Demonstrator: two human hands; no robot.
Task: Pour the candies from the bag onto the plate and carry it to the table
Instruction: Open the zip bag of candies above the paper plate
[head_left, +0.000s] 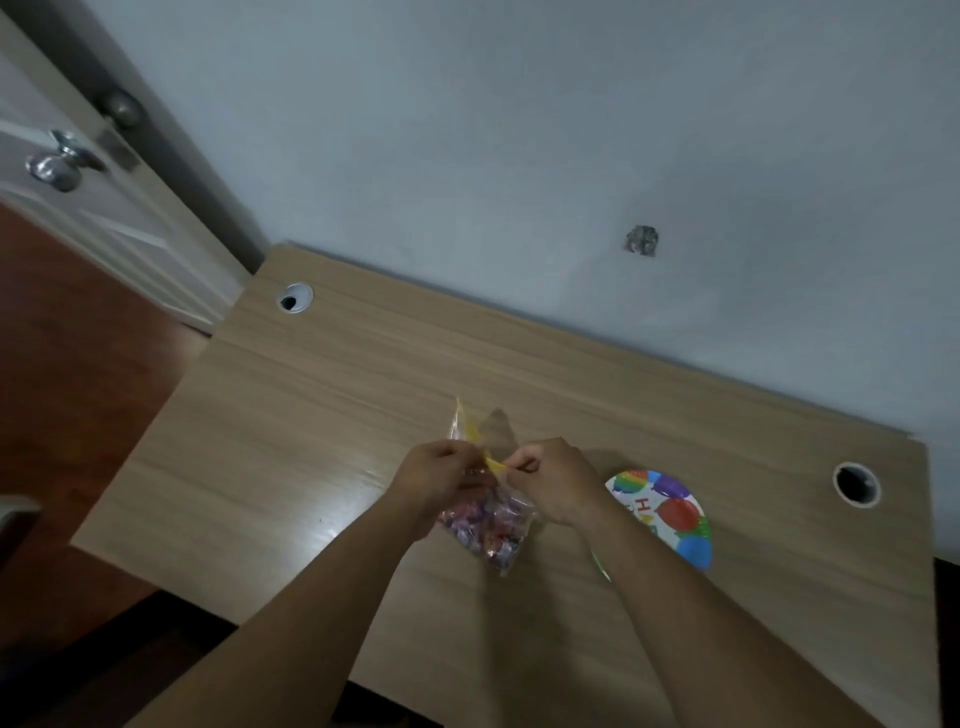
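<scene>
Here, candy bag (491, 519) pinched between left hand (436, 480) and right hand (556, 480), plate (670, 514) just right.

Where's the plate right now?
The plate lies on the desk, right of the candy bag, partly hidden behind the right hand.

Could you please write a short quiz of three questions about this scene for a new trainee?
1. True or false: candies already lie on the round paper plate with balloon print.
2. What do the left hand and the right hand pinch? A) the plate B) the yellow top of the clear plastic bag of wrapped candies C) a door knob
3. On which side of the bag does the plate lie on the light wooden desk?

Key: 1 false; 2 B; 3 the person's right.
</scene>
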